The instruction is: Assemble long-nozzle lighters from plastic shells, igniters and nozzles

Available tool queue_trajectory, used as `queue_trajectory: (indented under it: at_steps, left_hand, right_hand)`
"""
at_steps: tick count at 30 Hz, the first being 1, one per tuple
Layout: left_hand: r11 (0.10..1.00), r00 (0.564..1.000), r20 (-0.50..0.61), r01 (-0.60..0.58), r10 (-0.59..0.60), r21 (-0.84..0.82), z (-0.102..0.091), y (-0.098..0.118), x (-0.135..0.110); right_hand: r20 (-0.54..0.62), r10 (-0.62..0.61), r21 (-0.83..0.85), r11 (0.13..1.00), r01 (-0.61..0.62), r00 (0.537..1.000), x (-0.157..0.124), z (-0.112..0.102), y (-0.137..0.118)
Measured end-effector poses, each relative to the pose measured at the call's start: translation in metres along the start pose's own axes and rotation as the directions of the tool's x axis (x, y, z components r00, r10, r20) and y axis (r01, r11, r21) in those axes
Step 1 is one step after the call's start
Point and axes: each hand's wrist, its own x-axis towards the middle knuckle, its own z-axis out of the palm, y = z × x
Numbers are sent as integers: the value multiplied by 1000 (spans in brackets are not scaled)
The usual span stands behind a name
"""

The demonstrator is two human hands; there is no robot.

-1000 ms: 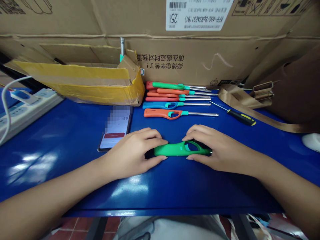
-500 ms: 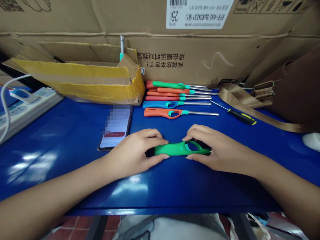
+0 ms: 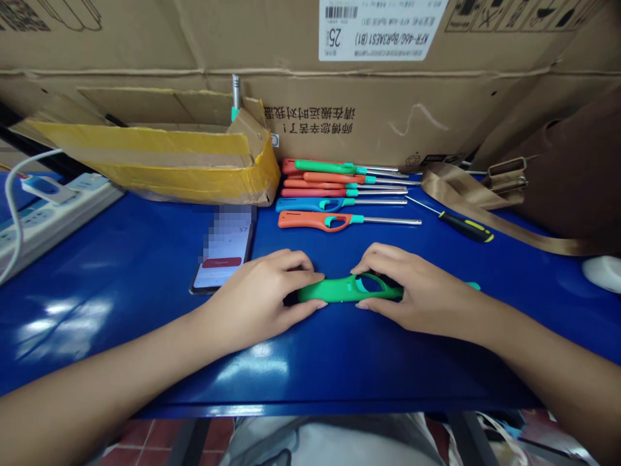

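Note:
Between my hands a green lighter body [image 3: 334,290], the long-handled kind, lies crosswise just over or on the blue table. My left hand [image 3: 269,291] pinches its left end between thumb and fingers. Around the end with the trigger opening, my right hand [image 3: 407,285] is closed, with thumb and fingers on opposite edges. The right tip of the body is hidden by that hand. A small turquoise piece [image 3: 474,285] shows behind my right wrist, mostly covered. Beyond my hands, several long lighters lie in a row, the nearest an orange lighter [image 3: 310,221].
A phone [image 3: 218,275] lies behind my left hand. A yellow-taped carton [image 3: 194,175] stands at back left, beside a white power strip [image 3: 63,213]. At back right are a screwdriver [image 3: 468,226], a brown strap [image 3: 524,236] and a white object [image 3: 604,273].
The view has shifted slightly. The green lighter body has slid a little left with my right hand, and more of the turquoise piece shows by my right wrist. Both grips stay the same.

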Motion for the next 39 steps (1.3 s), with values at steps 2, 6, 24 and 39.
queue_trajectory:
  at_steps: [2, 6, 24, 39]
  left_hand:
    - [993, 999, 9, -45, 45, 105, -1, 1, 0]
    - [962, 992, 19, -123, 122, 245, 1, 1, 0]
    - [982, 983, -33, -176, 178, 68, 1, -4, -1]
    - [466, 887, 281, 436, -367, -770, 2, 11, 8]
  right_hand:
    - [21, -37, -77, 996, 39, 999, 0, 0, 1]
    - [43, -130, -212, 968, 137, 991, 0, 0, 5]
    - [-15, -249, -229, 944, 239, 968, -1, 0, 4]
    - [-81, -259, -389, 898, 208, 963, 2, 0, -3]
